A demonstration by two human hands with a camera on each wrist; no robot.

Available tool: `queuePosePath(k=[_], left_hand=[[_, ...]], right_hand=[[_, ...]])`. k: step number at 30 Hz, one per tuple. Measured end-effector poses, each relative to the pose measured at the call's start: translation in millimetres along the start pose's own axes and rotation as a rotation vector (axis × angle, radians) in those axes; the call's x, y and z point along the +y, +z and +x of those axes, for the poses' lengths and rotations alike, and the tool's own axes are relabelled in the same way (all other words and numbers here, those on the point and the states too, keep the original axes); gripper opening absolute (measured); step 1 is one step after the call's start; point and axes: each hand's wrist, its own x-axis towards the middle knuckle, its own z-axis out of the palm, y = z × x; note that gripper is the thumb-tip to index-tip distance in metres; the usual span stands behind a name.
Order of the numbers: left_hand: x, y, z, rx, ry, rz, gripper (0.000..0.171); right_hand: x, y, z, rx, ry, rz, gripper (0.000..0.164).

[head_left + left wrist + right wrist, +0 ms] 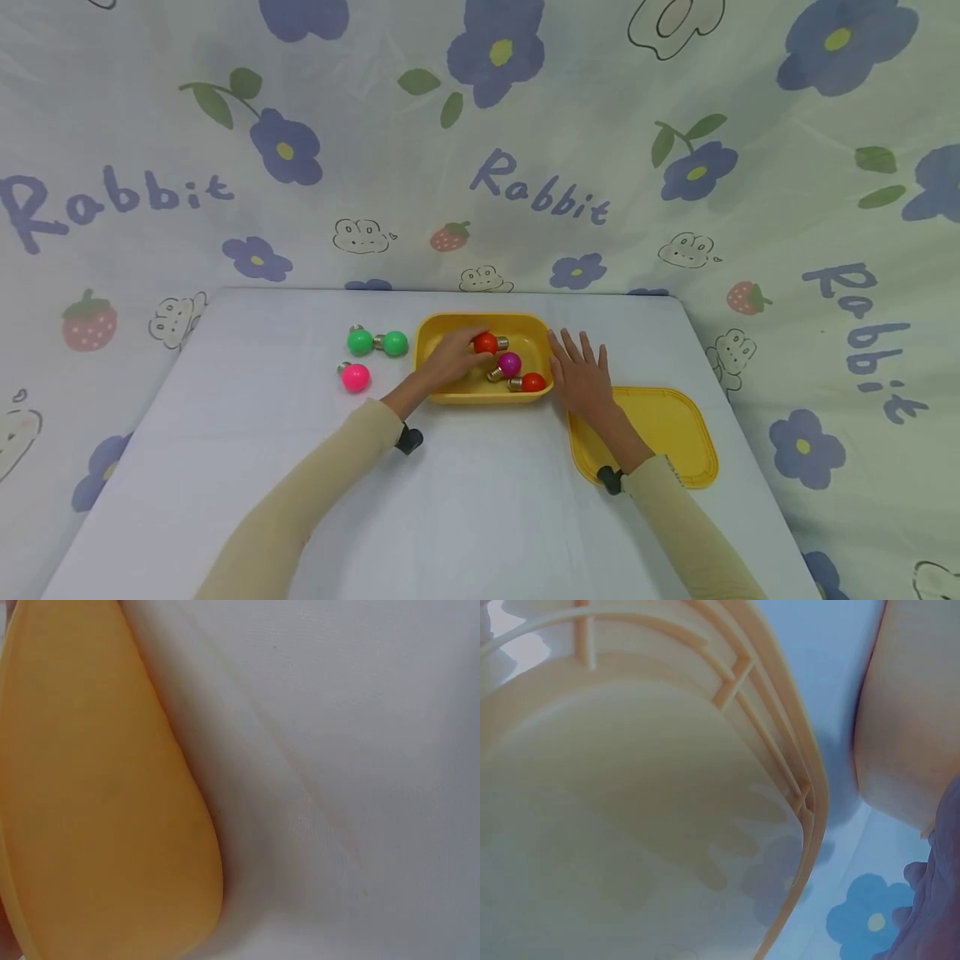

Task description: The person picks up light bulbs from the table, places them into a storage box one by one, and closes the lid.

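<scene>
My left hand (452, 357) reaches over the left part of a yellow plastic box (483, 398), pinching a red light bulb (485, 343) between thumb and fingers. A purple bulb (509, 364) and another red bulb (533, 382) lie in the box nearby. Beside the box's right end is my right hand (583, 379), its fingers spread and straight, fingertips near the rim. Part of that hand (930, 892) shows at the edge of the right wrist view. In the left wrist view the outer wall of the box (112, 787) fills the left side; the left fingers are mostly hidden there.
A yellow lid (667, 433) lies on the white table (480, 500) right of the box, partly under the right forearm. Left of the box lie two green bulbs (394, 343) and a pink bulb (356, 377). A patterned curtain (420, 167) stands behind the table.
</scene>
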Motion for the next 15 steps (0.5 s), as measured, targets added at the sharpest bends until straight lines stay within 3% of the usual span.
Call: queuePosePath(k=[15], left_hand=[[-2.1, 14.6, 11.7, -0.034, -0.034, 0.029, 0.056]], right_hand=[[-1, 1, 1, 0.005, 0.004, -0.007, 0.059]])
